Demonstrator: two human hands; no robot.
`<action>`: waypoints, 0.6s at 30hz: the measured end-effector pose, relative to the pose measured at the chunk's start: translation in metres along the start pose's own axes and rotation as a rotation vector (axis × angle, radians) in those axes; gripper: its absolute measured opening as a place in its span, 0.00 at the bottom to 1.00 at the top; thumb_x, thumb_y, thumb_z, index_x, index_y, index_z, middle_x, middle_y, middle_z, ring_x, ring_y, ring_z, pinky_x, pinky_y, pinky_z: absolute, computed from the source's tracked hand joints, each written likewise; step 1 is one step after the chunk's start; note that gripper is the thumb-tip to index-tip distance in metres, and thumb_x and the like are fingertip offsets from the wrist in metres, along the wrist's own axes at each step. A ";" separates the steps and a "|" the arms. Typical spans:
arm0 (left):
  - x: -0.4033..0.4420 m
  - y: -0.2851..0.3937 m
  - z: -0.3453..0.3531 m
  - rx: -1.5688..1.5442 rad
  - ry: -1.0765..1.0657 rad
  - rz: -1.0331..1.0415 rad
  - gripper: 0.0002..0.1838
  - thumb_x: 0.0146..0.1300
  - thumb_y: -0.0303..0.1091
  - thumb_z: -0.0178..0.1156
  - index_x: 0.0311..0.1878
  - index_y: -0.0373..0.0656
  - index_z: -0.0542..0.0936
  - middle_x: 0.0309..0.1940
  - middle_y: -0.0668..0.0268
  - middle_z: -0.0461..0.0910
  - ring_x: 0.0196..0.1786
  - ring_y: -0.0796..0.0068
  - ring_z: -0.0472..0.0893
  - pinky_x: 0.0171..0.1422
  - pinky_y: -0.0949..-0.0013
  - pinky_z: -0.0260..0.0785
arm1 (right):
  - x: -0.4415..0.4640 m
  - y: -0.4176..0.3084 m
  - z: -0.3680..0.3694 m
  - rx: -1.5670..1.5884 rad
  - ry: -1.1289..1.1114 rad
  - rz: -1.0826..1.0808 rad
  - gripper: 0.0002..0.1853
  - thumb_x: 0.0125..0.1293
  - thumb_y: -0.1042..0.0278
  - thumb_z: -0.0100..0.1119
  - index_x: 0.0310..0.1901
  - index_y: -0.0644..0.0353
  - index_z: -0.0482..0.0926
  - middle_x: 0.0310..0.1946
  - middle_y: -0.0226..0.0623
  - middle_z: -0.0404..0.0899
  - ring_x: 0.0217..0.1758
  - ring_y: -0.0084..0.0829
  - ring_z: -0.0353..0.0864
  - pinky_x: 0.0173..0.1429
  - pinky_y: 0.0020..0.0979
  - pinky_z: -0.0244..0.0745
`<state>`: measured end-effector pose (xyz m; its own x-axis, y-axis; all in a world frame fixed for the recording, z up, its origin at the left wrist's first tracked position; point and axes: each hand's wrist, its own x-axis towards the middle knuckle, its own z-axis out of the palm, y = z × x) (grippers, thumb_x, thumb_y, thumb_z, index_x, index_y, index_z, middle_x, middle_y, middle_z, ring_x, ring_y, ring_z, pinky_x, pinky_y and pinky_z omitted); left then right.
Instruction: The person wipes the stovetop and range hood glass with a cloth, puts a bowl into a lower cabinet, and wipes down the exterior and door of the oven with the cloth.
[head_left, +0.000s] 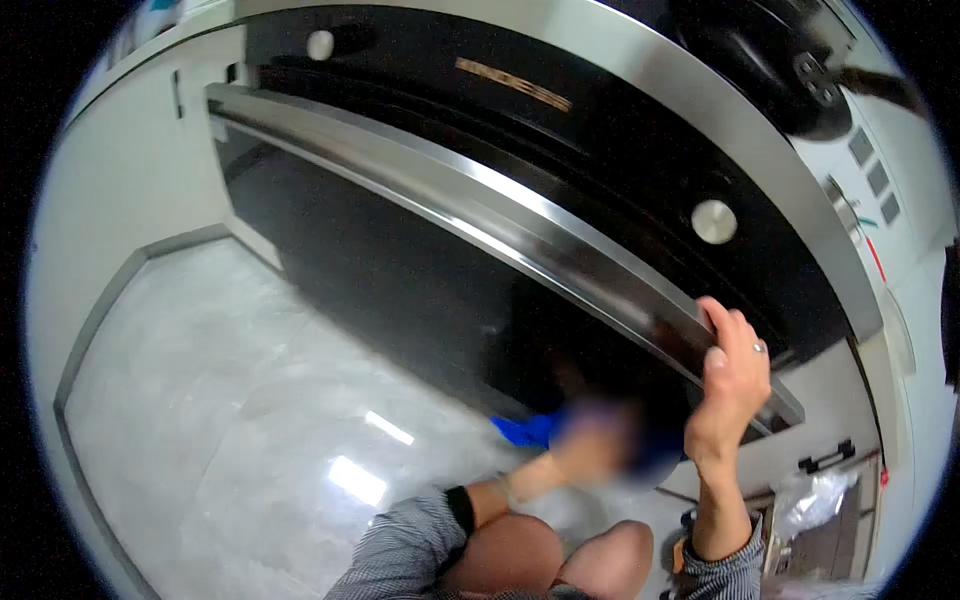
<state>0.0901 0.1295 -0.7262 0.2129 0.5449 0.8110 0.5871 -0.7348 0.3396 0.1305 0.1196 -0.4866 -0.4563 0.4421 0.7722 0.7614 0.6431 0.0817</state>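
A wide black appliance door (380, 230) with a broad steel top edge (480, 195) stands pulled slightly out below a black control panel. My right hand (732, 385), wearing a ring, grips the right end of that steel edge, its fingers hooked over the top. Lower down, my left hand (597, 440) is at the lower right of the door front with a blue cloth (525, 430). Blur smears the left fingers, while cloth shows on both sides of the hand.
Two round silver knobs (714, 221) sit on the control panel. A black pan (800, 90) rests on top at the right. White cabinets (130, 170) stand left, above a shiny grey floor (230, 370). Clear plastic wrapping (815, 500) lies at lower right, near a black cabinet handle (828, 458).
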 end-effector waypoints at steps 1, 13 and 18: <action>0.014 0.013 -0.008 0.042 -0.042 0.082 0.14 0.61 0.44 0.55 0.45 0.46 0.77 0.42 0.63 0.74 0.47 0.62 0.73 0.45 0.54 0.65 | 0.000 -0.002 -0.001 0.005 -0.005 0.011 0.28 0.70 0.50 0.28 0.47 0.62 0.77 0.35 0.43 0.73 0.39 0.44 0.72 0.44 0.39 0.64; -0.026 -0.193 -0.215 0.470 0.809 -0.404 0.36 0.72 0.47 0.39 0.72 0.28 0.49 0.73 0.41 0.49 0.76 0.42 0.45 0.78 0.44 0.30 | 0.002 -0.012 -0.003 0.049 -0.106 0.151 0.31 0.70 0.45 0.27 0.47 0.66 0.75 0.37 0.45 0.71 0.40 0.44 0.69 0.47 0.38 0.61; -0.051 -0.356 -0.421 0.281 1.187 -0.380 0.29 0.76 0.41 0.35 0.73 0.32 0.52 0.75 0.52 0.49 0.77 0.59 0.49 0.79 0.62 0.37 | 0.001 -0.011 0.003 -0.004 -0.085 0.158 0.32 0.70 0.43 0.29 0.48 0.68 0.74 0.37 0.46 0.71 0.39 0.45 0.69 0.46 0.40 0.61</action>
<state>-0.4580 0.1930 -0.6881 -0.7441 -0.0996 0.6606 0.6324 -0.4238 0.6484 0.1202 0.1149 -0.4892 -0.3680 0.5885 0.7199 0.8284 0.5591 -0.0336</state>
